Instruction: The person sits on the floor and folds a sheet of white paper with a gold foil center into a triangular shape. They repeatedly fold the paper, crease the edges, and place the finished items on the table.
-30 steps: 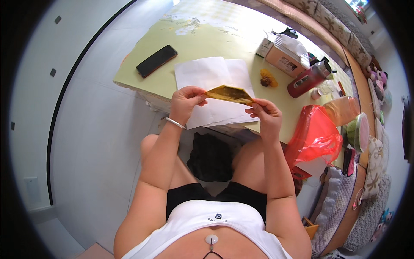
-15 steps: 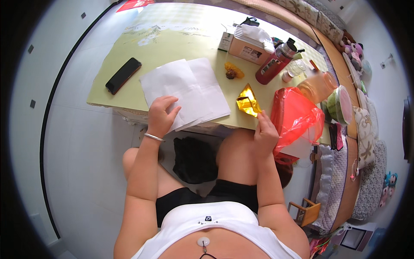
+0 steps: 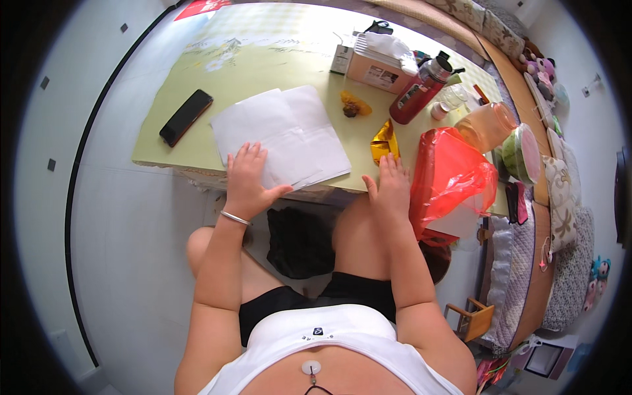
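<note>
White paper sheets (image 3: 289, 131) lie in a loose, overlapping stack at the table's near edge. My left hand (image 3: 247, 181) rests on their lower left part, fingers spread and thumb pointing right. To the right of the stack is a folded piece of shiny gold paper (image 3: 384, 141), lying on the table. The fingertips of my right hand (image 3: 390, 187) reach its near end; whether they press on it I cannot tell. That hand is open, fingers stretched out and thumb apart.
A black phone (image 3: 186, 117) lies left of the sheets. Beyond the gold paper are a yellow-brown lump (image 3: 355, 105), a tissue box (image 3: 378, 69) and a red bottle (image 3: 418, 92). A red plastic bag (image 3: 451, 181), an orange jar (image 3: 484, 128) and a cut watermelon (image 3: 520, 155) crowd the right.
My right hand has let go of the gold paper, which now lies farther right, turned. My left hand has opened and laid its fingers on the sheets.
</note>
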The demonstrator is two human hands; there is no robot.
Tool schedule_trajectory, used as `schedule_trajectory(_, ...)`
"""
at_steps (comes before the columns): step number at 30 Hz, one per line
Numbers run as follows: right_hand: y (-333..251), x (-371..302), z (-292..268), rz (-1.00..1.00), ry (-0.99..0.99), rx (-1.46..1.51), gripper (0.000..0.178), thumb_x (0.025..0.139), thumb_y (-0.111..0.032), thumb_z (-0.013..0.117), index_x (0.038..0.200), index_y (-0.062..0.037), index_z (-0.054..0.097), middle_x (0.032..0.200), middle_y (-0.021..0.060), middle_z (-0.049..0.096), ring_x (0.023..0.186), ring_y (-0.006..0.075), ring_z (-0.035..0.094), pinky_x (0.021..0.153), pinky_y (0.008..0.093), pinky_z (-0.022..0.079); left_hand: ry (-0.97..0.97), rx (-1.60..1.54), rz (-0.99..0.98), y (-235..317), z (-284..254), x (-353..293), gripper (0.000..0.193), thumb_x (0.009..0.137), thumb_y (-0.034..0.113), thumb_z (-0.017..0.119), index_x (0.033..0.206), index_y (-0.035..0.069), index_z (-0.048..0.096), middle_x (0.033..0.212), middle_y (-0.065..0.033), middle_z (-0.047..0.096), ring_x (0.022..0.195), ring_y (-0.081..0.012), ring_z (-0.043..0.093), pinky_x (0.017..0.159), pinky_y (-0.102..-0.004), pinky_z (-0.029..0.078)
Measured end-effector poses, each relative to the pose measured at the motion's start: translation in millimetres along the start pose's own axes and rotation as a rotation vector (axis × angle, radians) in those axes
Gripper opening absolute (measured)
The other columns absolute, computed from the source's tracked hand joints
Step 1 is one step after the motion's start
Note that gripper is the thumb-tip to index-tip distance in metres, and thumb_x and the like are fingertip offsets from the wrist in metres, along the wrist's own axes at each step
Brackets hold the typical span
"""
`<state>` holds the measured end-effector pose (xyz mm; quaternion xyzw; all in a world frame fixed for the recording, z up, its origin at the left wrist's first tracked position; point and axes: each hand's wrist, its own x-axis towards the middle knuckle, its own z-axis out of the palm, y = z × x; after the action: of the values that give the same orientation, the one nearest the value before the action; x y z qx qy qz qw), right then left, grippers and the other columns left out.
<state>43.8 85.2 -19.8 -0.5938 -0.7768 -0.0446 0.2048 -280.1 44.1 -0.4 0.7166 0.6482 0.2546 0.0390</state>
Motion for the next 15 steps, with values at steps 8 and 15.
schedule_trajectory(8, -76.9, 52.9, -12.2, -0.416, -0.197, 0.507, 0.048, 0.088, -0.013, 0.071, 0.133, -0.0018, 0.059, 0.145, 0.0181, 0.055, 0.137, 0.0359, 0.049, 0.115, 0.0451, 0.039, -0.304, 0.030, 0.023, 1.4, -16.6, -16.5, 0.100, 0.068, 0.005, 0.076, 0.157, 0.006, 0.030, 0.167, -0.0175, 0.020, 0.156, -0.0364, 0.014, 0.123, -0.0616, 0.003)
schedule_trajectory(15, -82.0, 67.2, 1.1, -0.584, -0.441, 0.294, 0.077, 0.082, -0.036, 0.079, 0.148, -0.0093, 0.049, 0.157, 0.0113, 0.045, 0.148, 0.0294, 0.037, 0.122, 0.0419, 0.030, -0.237, -0.069, 0.152, -4.4, -25.4, -14.8, 0.081, 0.068, -0.008, 0.063, 0.146, 0.006, 0.047, 0.158, -0.0143, 0.041, 0.151, -0.0352, 0.029, 0.123, -0.0598, 0.010)
